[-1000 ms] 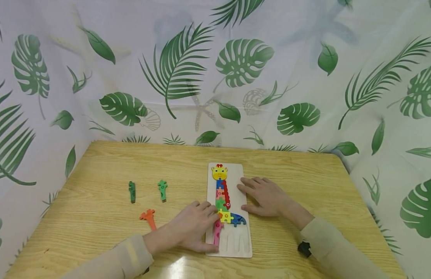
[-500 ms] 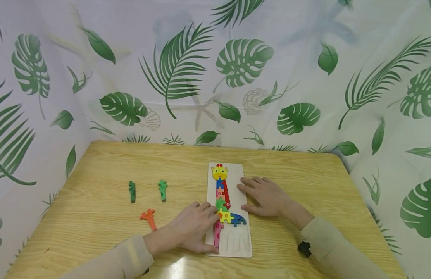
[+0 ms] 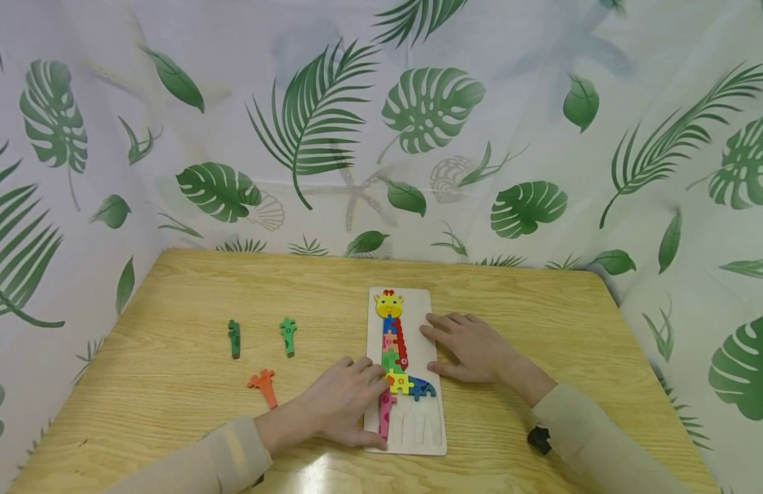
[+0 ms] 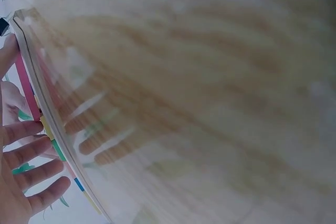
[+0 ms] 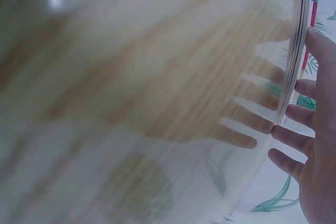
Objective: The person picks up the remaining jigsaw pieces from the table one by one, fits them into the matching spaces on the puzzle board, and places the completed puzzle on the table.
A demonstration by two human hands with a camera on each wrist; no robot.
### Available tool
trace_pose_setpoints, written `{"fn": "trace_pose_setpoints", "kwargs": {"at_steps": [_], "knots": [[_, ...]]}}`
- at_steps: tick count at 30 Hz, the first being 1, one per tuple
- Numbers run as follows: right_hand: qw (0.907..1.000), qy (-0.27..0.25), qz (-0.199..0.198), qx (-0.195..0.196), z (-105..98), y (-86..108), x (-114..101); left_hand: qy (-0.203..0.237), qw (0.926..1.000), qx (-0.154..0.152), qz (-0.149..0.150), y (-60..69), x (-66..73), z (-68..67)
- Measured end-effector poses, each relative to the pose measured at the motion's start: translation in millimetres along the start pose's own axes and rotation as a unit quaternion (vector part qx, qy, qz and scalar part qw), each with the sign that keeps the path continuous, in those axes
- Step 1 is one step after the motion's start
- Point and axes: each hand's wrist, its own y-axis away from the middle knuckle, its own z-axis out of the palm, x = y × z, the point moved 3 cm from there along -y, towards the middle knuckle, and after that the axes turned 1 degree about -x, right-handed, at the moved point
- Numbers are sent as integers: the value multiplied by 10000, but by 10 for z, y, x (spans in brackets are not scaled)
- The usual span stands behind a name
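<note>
Apparently seating the pink leg piece [image 3: 385,415] at the lower left of the giraffe puzzle board [image 3: 420,309], just below the yellow body piece [image 3: 401,384]. Spanning it with thumb and index of the left hand [image 3: 344,398], fingers [image 4: 39,153] spread, not curled. Touching the board's right edge with the right hand [image 3: 471,350], fingers spread too, probably to steady. Calls next, likely, for checking a flush fit, then lifting the orange leg piece [image 3: 266,385] off the bench [image 3: 190,302] and matching to a bare leg recess [image 3: 420,429].
</note>
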Motion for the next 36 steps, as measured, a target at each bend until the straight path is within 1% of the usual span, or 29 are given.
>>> {"fn": "trace_pose_setpoints", "kwargs": {"at_steps": [8,20,29,36], "knots": [[10000,-41,13,-40,2,2,5,-91,9999,-73,19,-1,-2,-15],[10000,-53,36,-22,10,-1,3,-174,9998,2,91,-3,2,0],[10000,-32,14,29,-5,5,4,-137,9999,-56,79,-2,3,-13],[10000,-44,-2,48,-1,4,8,-60,9999,-15,84,4,-1,-21]]}}
